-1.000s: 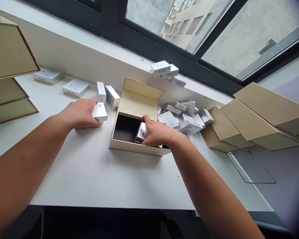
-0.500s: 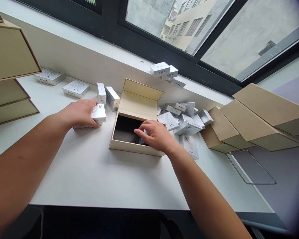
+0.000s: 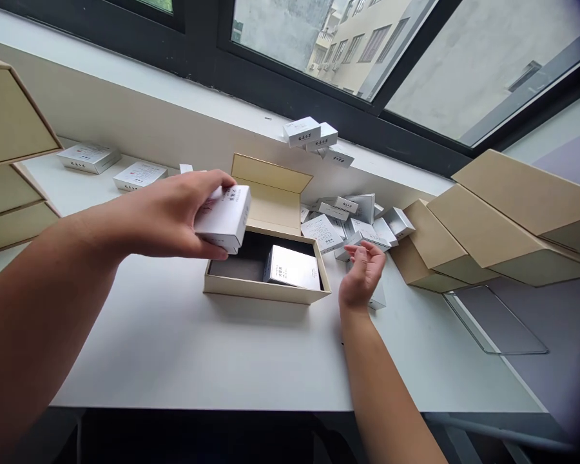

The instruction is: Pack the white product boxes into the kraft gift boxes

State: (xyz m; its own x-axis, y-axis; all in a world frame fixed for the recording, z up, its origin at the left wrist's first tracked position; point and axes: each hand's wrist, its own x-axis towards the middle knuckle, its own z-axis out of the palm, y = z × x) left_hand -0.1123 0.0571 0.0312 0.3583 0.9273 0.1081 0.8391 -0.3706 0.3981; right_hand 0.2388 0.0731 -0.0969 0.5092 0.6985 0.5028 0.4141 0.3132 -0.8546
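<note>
My left hand (image 3: 169,216) grips a small white box (image 3: 223,218) with dark lettering, raised just over the left end of an open beige box (image 3: 265,293). The beige box has its lid tipped back and a dark inside. In its right half lies another white carton (image 3: 294,266); the left half shows a bare dark floor. To the right of the beige box my right hand (image 3: 362,274) is lifted, palm up with fingers loosely curled and apart, holding nothing. It partly covers the white cartons behind it.
Several white cartons (image 3: 321,233) lie heaped behind my right hand. More rest on the window ledge (image 3: 302,131) and at the table's back left (image 3: 89,157). Large beige boxes are stacked at the right (image 3: 488,238) and left (image 3: 14,116).
My left hand has lifted its white box and carried it right, over the beige box. My right hand has come out of the beige box and moved right, and the carton inside now shows.
</note>
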